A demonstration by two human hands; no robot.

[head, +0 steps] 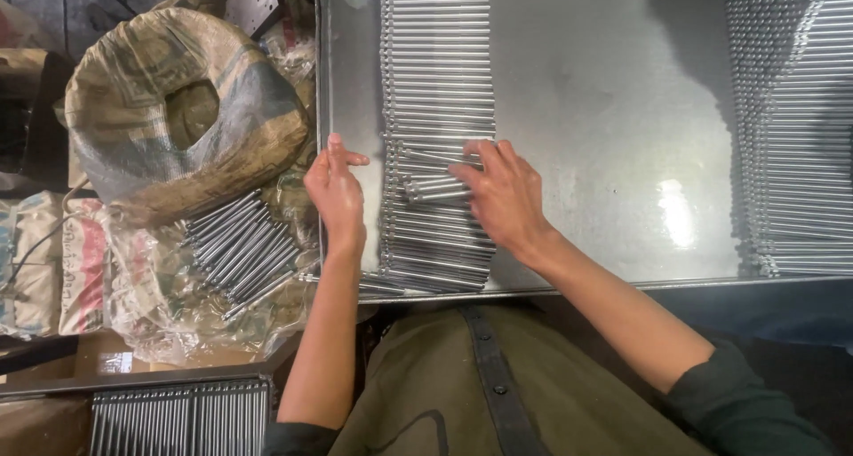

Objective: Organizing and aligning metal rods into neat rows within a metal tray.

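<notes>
- Steel sheet, scuffed and shiny, forms the tray point(604, 110) in front of you; a bright patch of light glares off it to the right.
- Your left hand point(336, 190) rests at the tray's left edge, fingers loose and extended, gripping nothing.
- Your right hand point(502, 194) lies spread and open over the column of metal rods point(437, 74), fingertips touching a few skewed rods point(435, 188) on top of the row.
- A second bank of rods point(795, 127) lines the tray's right side, well apart from your hands.
- Left of the tray, a rolled-down woven sack point(178, 110) sits above a loose bundle of rods point(240, 247) on crinkled plastic.
- Another rack of rods point(178, 416) shows at lower left.
</notes>
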